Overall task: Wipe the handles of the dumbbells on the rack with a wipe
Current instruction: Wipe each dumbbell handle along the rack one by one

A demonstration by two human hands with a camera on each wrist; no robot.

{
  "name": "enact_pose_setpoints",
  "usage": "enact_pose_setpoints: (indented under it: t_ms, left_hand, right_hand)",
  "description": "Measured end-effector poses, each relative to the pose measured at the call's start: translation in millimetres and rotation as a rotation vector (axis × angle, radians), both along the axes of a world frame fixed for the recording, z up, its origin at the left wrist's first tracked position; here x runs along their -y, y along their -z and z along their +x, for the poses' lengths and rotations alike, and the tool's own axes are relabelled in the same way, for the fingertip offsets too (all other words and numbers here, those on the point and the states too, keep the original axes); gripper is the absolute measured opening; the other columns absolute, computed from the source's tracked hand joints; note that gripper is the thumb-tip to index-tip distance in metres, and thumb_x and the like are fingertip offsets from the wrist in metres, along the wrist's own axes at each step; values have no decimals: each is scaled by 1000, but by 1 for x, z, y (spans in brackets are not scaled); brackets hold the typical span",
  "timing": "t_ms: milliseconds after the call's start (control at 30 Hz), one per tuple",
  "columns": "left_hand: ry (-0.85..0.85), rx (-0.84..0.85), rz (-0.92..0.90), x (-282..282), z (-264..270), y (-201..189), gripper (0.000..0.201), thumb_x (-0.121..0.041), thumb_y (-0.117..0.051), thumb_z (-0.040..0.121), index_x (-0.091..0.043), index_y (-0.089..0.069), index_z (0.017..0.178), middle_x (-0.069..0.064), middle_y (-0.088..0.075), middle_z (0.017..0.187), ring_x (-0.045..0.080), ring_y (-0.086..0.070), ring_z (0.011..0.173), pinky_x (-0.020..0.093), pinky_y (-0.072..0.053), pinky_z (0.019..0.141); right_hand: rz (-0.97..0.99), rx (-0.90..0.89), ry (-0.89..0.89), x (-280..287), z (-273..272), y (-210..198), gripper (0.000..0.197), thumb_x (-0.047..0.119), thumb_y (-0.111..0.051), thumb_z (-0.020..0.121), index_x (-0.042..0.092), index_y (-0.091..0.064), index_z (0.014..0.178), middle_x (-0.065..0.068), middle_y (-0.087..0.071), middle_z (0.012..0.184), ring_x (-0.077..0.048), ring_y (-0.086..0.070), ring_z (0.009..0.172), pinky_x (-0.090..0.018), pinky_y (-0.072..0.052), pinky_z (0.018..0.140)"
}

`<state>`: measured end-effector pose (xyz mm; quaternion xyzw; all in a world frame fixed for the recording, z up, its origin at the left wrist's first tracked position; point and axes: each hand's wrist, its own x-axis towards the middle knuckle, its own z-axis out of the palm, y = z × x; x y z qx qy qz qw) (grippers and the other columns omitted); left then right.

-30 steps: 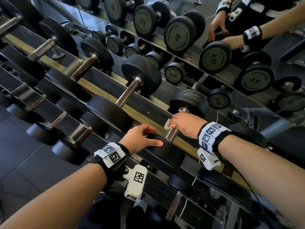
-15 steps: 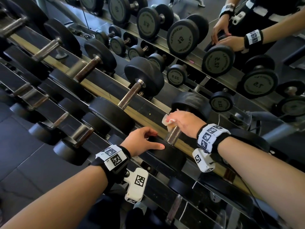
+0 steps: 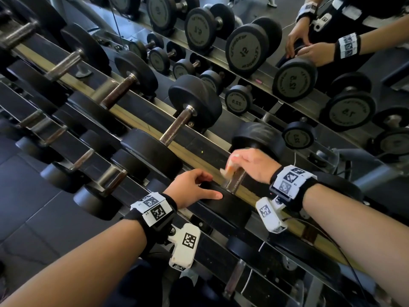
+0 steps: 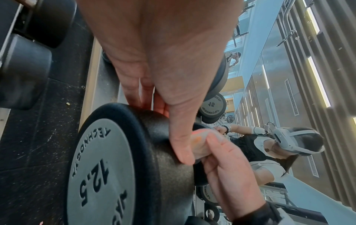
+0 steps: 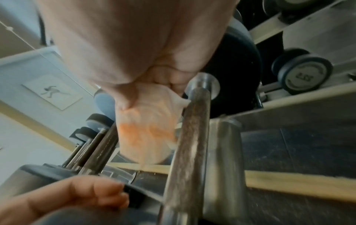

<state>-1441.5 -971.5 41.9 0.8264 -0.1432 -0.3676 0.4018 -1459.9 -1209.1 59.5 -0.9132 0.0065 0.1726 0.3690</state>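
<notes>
A black 12.5 dumbbell (image 3: 223, 207) lies on the rack's top tier, its marked end plate (image 4: 108, 167) facing me. My left hand (image 3: 194, 187) holds its near head, thumb along the top and fingers (image 5: 104, 193) curled over the inner edge. My right hand (image 3: 250, 165) pinches a white wipe (image 3: 228, 169) with an orange stain (image 5: 146, 129). The wipe hangs against the left side of the knurled steel handle (image 5: 188, 144), close to the far head (image 3: 259, 138). The handle's lower part (image 3: 235, 181) is bare.
Further dumbbells (image 3: 177, 127) lie in a row to the left on the same tier, and smaller ones (image 3: 106, 176) on the tier below. A mirror behind the rack reflects the weights (image 3: 294, 80) and my hands. Dark floor tiles (image 3: 33, 218) lie lower left.
My right hand has gone from wrapping the handle to holding the wipe at the handle's left side, with more of the wipe showing. The left hand has stayed on the near head.
</notes>
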Motion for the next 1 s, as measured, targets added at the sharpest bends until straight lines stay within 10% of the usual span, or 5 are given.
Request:
enact_pose_setpoints:
  t_ms: [133, 333, 567, 733, 1000]
  left_hand:
    - [0, -4, -1, 1, 0, -1, 59, -45, -83, 69, -31, -59, 122, -15, -60, 121, 6, -53, 115, 23, -40, 93]
    - [-16, -12, -5, 1, -2, -2, 60, -44, -82, 70, -31, -59, 124, -14, -59, 123, 7, -52, 116, 23, -39, 93]
    - [-20, -9, -8, 2, -3, -1, 59, -44, -81, 71, -30, -59, 124, -12, -59, 125, 8, -51, 119, 25, -37, 93]
    - [-21, 0, -7, 0, -2, 1, 62, -47, -82, 69, -31, -59, 124, -14, -59, 123, 7, -52, 117, 24, -38, 94]
    - [-25, 15, -4, 1, -4, 0, 60, -46, -82, 69, -32, -60, 122, -13, -59, 122, 8, -52, 116, 26, -40, 96]
  right_hand:
    - [-7, 243, -13, 1, 13, -1, 26, 19, -46, 102, 22, -72, 106, 11, -69, 111, 3, -60, 107, -17, -42, 97]
    - [-734, 42, -430, 3, 10, 6, 25, 9, -56, 90, 18, -65, 112, -5, -63, 117, -23, -55, 115, -37, -44, 103]
    - [-505, -7, -232, -20, -9, 9, 14, 22, -48, 99, 29, -60, 95, 1, -65, 91, -19, -63, 87, -30, -47, 77]
    - [47, -65, 45, -12, -14, 13, 32, 31, -41, 103, 24, -65, 83, -1, -71, 90, -15, -67, 92, -38, -49, 94]
    - [-306, 125, -151, 0, -18, 6, 35, 6, -47, 101, 21, -65, 127, -4, -61, 136, -18, -46, 137, -17, -24, 115]
